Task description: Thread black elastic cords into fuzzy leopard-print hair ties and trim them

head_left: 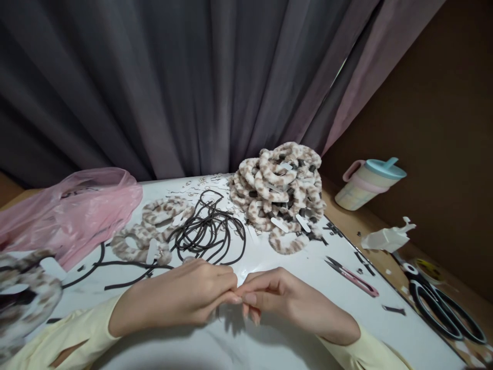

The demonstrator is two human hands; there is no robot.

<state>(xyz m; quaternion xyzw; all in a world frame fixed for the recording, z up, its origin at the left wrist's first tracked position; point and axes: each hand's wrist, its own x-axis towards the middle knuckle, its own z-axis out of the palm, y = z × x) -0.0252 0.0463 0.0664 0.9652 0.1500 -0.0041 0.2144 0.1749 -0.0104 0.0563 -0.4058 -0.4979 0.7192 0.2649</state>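
Note:
My left hand (192, 290) and my right hand (283, 298) meet low over the white tabletop (246, 341). Both are closed, fingertips pinched against each other; whatever they hold, if anything, is hidden or too small to name. Just beyond my left hand lies a tangle of dark cords (208, 226). Fluffy brown-and-white rings (140, 239) with white tags rest left of the cords. A tall heap of similar fluffy rings (283, 180), with dark coiled parts among them, stands behind my right hand. Small metal pieces (202, 182) are scattered behind the cords.
Pink-handled thread snips (354, 277) lie right of my right hand, with short dark cord scraps nearby. Large black-handled scissors (439, 303), a crumpled white packet (387, 237) and a lidded cup (367, 185) are at the right. A pink plastic bag (88, 205) spreads at the left.

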